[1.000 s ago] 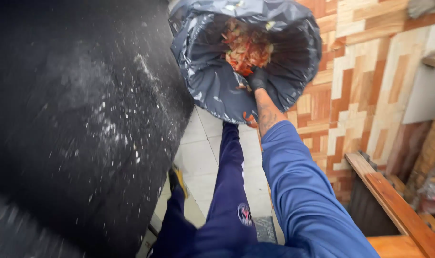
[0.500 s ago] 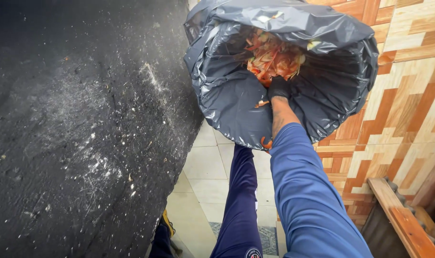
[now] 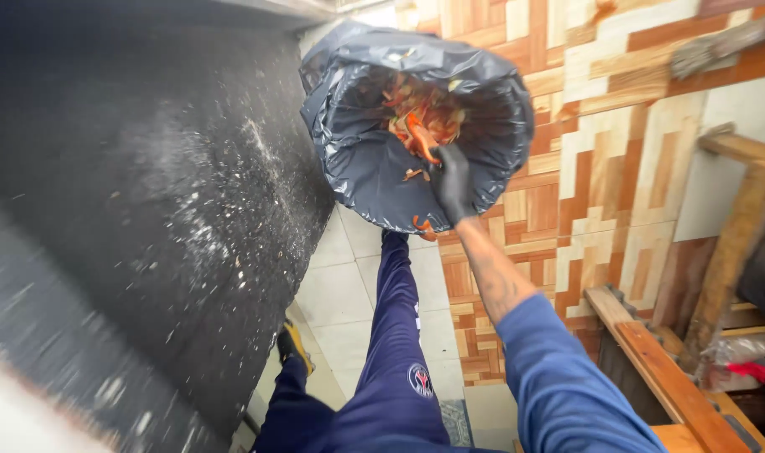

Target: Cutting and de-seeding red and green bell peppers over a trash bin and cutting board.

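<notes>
One gloved right hand (image 3: 452, 180), grip closed on the bin bag (image 3: 361, 164) rim, holding its mouth open over orange peelings (image 3: 417, 117) just beyond.

Open bag mouth (image 3: 357, 159) gapes wide, room inside above the orange scraps (image 3: 420, 117). Dark counter (image 3: 147, 210) crowds the left; tiled wall (image 3: 617, 151) hems in behind.

I log: black speckled desk (image 3: 130, 210) at left; pale tiled floor (image 3: 340, 294) beneath; wood-patterned tile wall (image 3: 617, 151) behind; wooden planks (image 3: 668, 377) and upright wooden frame (image 3: 735, 243) at right.
</notes>
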